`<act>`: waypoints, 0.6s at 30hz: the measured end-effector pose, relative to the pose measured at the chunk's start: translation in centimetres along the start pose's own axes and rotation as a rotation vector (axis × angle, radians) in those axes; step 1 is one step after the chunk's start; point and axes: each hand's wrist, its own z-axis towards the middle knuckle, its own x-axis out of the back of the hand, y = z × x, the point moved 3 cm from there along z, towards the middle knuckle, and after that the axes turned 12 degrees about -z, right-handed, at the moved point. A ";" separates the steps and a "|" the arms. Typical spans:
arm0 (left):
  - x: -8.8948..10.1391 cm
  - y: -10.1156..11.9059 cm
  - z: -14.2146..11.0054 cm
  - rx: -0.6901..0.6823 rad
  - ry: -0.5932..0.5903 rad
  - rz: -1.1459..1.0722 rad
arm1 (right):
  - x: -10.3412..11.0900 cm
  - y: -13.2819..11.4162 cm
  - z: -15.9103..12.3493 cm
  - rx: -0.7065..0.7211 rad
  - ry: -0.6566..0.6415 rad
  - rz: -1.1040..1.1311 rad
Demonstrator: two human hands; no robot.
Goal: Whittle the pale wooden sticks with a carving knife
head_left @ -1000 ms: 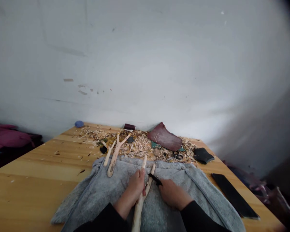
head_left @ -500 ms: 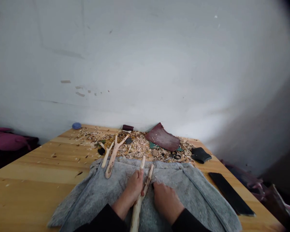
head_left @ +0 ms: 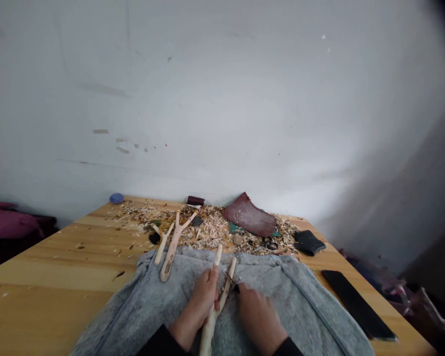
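My left hand (head_left: pixel 203 299) is closed around a forked, peeled wooden branch (head_left: pixel 218 291) that lies lengthwise on a grey cloth (head_left: pixel 152 301). My right hand (head_left: pixel 257 316) is closed on a small dark-handled knife (head_left: pixel 233 283), its blade resting against the right prong of the fork. Both wrists wear black sleeves at the bottom edge. Two more carved forked sticks (head_left: pixel 170 242) lie at the cloth's far left corner.
A wooden table (head_left: pixel 52 267) carries a heap of wood shavings (head_left: pixel 215 227) at the back, with a dark red leather piece (head_left: pixel 249 215), a black pouch (head_left: pixel 308 242), a black strip (head_left: pixel 358 306), a small dark red block (head_left: pixel 195 200) and a blue disc (head_left: pixel 116 198). A white wall stands behind.
My right hand drew the knife back along the right prong toward me, then set it against the wood again. The left hand kept its hold. The view shifted slightly.
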 end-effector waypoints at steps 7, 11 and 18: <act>0.5 0.2 0.5 -0.020 -0.028 0.038 | 1.1 3.5 -0.1 0.082 -0.043 0.166; 0.9 0.7 0.7 -0.036 -0.069 0.076 | 2.2 4.0 -0.2 0.110 -0.031 0.126; 1.7 5.6 2.0 -0.206 -0.290 0.594 | 2.1 4.3 0.3 0.124 -0.006 0.205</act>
